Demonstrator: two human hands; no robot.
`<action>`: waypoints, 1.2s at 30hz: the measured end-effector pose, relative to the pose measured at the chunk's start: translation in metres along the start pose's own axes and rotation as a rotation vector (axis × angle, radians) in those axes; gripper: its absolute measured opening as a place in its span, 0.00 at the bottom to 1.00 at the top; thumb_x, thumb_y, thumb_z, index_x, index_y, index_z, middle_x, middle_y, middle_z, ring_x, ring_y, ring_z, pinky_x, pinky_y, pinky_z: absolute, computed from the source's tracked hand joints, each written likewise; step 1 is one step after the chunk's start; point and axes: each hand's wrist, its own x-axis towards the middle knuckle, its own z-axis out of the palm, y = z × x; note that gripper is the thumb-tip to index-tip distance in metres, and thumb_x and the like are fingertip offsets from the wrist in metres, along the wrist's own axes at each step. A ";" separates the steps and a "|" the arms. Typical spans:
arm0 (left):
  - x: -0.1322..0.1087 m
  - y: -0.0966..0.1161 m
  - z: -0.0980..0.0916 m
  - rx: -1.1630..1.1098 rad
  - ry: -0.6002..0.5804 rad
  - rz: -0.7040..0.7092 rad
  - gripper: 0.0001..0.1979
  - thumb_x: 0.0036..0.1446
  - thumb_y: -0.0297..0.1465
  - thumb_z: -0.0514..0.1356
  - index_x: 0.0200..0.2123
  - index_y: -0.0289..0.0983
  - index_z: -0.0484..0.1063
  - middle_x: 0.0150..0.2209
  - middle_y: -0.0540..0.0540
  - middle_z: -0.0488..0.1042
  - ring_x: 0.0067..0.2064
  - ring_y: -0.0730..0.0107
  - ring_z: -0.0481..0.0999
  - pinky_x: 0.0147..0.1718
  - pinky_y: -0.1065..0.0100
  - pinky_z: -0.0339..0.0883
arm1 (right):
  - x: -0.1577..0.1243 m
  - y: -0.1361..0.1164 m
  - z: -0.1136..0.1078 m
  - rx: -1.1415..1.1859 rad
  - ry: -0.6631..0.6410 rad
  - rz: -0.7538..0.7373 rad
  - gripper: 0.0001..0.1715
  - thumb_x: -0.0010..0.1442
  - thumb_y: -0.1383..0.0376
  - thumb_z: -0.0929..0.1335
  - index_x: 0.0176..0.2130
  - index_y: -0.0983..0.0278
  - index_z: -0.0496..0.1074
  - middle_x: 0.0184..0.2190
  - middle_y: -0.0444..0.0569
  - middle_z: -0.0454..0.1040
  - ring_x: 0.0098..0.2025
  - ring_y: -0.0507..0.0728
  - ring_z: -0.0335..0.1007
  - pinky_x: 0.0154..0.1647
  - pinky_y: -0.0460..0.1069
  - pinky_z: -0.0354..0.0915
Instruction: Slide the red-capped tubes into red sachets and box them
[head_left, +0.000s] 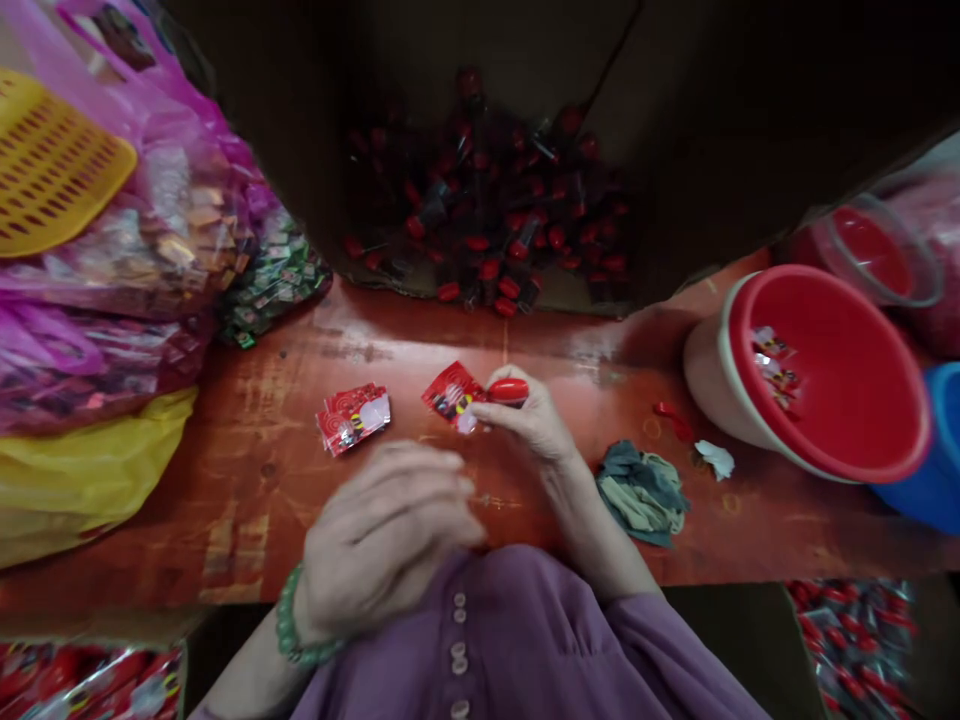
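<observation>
My right hand (pixel 532 415) pinches a small red printed packet (pixel 452 392) with a cartoon figure on it. A glossy red oval piece (pixel 508 391), like the caps in the carton, is in the same hand. To the left on the table lies a small stack of matching red packets (pixel 354 415). My left hand (pixel 394 530), with a green bead bracelet at the wrist, is over the table's near edge. Its fingers are stretched out and blurred by motion. I see nothing in it, though its palm side is hidden.
A large carton (pixel 675 180) holds many red-capped clear pieces (pixel 517 215). Filled plastic bags (pixel 150 230) and a yellow basket (pixel 56 165) crowd the left. On the right are a red basin (pixel 847 390) with some packets inside, a crumpled cloth (pixel 641 490) and a white scrap (pixel 715 459).
</observation>
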 end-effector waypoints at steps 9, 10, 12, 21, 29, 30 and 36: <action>-0.011 -0.070 0.031 0.423 -0.197 0.308 0.21 0.60 0.18 0.55 0.55 0.35 0.73 0.55 0.39 0.77 0.66 0.53 0.67 0.69 0.46 0.52 | 0.000 0.011 -0.006 0.039 -0.229 0.161 0.24 0.41 0.57 0.81 0.29 0.63 0.67 0.20 0.34 0.70 0.21 0.46 0.65 0.26 0.43 0.60; -0.012 -0.071 0.032 0.413 -0.187 0.312 0.20 0.60 0.19 0.56 0.54 0.37 0.74 0.54 0.41 0.79 0.64 0.53 0.70 0.68 0.46 0.55 | 0.000 0.013 -0.007 0.044 -0.242 0.178 0.25 0.40 0.57 0.81 0.29 0.63 0.67 0.20 0.34 0.70 0.22 0.46 0.65 0.26 0.43 0.61; -0.012 -0.072 0.036 0.381 -0.151 0.287 0.19 0.59 0.20 0.57 0.51 0.40 0.75 0.48 0.43 0.81 0.56 0.56 0.77 0.63 0.48 0.63 | 0.001 0.014 -0.010 0.036 -0.261 0.200 0.26 0.39 0.56 0.81 0.29 0.63 0.67 0.20 0.34 0.69 0.22 0.46 0.64 0.26 0.43 0.61; -0.014 -0.060 0.065 -0.084 -0.073 -0.248 0.05 0.58 0.24 0.63 0.32 0.38 0.77 0.30 0.49 0.80 0.32 0.72 0.79 0.35 0.72 0.74 | 0.018 0.040 -0.038 -0.429 -0.159 -0.156 0.15 0.60 0.54 0.71 0.34 0.63 0.70 0.29 0.40 0.70 0.32 0.50 0.65 0.38 0.47 0.64; -0.017 -0.067 0.110 -0.382 -0.092 -0.528 0.05 0.57 0.29 0.65 0.32 0.42 0.83 0.54 0.41 0.78 0.53 0.60 0.79 0.49 0.63 0.77 | 0.032 0.060 -0.047 -0.586 -0.278 -0.374 0.16 0.64 0.55 0.70 0.47 0.62 0.76 0.40 0.49 0.73 0.45 0.55 0.69 0.50 0.52 0.68; -0.013 -0.070 0.115 -0.398 -0.105 -0.511 0.05 0.57 0.29 0.65 0.32 0.42 0.83 0.50 0.42 0.79 0.50 0.61 0.80 0.47 0.64 0.77 | 0.032 0.057 -0.046 -0.580 -0.311 -0.358 0.17 0.65 0.55 0.69 0.48 0.62 0.76 0.40 0.49 0.73 0.44 0.55 0.69 0.50 0.52 0.68; 0.002 -0.089 0.132 -0.425 0.013 -0.339 0.11 0.57 0.26 0.61 0.23 0.38 0.77 0.24 0.49 0.76 0.26 0.73 0.75 0.25 0.75 0.71 | 0.034 0.027 -0.044 -0.770 -0.408 -0.358 0.26 0.63 0.49 0.69 0.55 0.60 0.75 0.47 0.53 0.70 0.52 0.58 0.65 0.57 0.55 0.66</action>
